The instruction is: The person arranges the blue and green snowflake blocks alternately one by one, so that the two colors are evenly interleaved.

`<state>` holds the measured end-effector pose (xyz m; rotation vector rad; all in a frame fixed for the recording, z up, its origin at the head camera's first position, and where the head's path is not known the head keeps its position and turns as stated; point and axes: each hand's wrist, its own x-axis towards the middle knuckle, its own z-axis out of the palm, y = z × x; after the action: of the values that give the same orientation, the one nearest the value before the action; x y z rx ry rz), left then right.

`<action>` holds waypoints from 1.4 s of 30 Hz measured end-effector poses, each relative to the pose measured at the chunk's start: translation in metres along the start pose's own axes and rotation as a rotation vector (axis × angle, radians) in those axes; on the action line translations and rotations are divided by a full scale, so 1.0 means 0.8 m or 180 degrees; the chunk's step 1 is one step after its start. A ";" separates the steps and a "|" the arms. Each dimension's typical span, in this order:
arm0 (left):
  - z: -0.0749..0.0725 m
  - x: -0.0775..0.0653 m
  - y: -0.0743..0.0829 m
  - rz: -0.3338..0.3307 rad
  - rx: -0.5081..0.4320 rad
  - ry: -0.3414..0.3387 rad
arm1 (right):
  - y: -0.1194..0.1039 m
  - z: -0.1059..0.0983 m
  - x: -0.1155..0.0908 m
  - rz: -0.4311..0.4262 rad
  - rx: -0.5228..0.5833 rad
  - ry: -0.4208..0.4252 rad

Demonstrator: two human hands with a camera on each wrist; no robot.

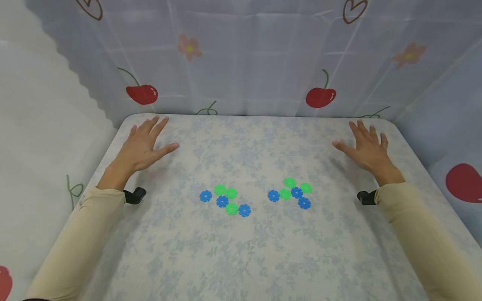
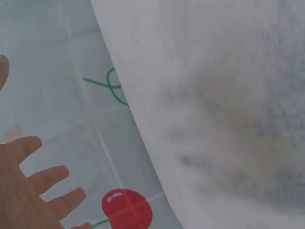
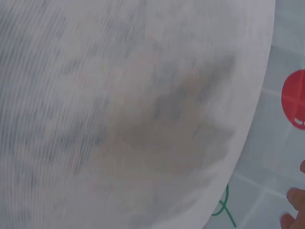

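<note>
My left hand hovers over the far left of the table with its fingers spread, holding nothing. Over the far right, my right hand is likewise spread and holds nothing. Between them lie two loose groups of small flat notched discs. The left group mixes green discs and blue discs; the right group mixes green discs and blue discs. Both hands are well apart from the discs. The left wrist view shows the spread left fingers; only fingertips show in the right wrist view.
The table has a pale floral cover and rounded far corners. A curtain printed with cherries and flowers hangs just behind its far edge. Black wrist mounts project inward from the sleeves.
</note>
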<state>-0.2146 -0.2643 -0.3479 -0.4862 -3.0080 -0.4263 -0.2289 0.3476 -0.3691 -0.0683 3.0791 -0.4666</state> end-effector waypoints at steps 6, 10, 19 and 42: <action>0.018 -0.018 0.028 0.0108 -0.0479 -0.0178 | -0.025 0.009 0.006 0.0013 0.0342 -0.0040; 0.034 -0.034 0.047 0.0176 -0.0893 -0.0309 | -0.051 0.017 0.010 -0.0005 0.0502 0.0033; 0.069 -0.059 0.074 0.0748 -0.1856 -0.0492 | -0.100 0.037 0.020 -0.0371 0.0611 -0.0011; 0.099 -0.063 0.085 0.0894 -0.1776 -0.0720 | -0.161 0.072 0.027 -0.0777 0.0756 -0.0207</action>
<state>-0.1468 -0.1950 -0.4116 -1.0370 -2.9183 -1.2664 -0.2432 0.2063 -0.3861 -0.4470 2.9385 -0.8178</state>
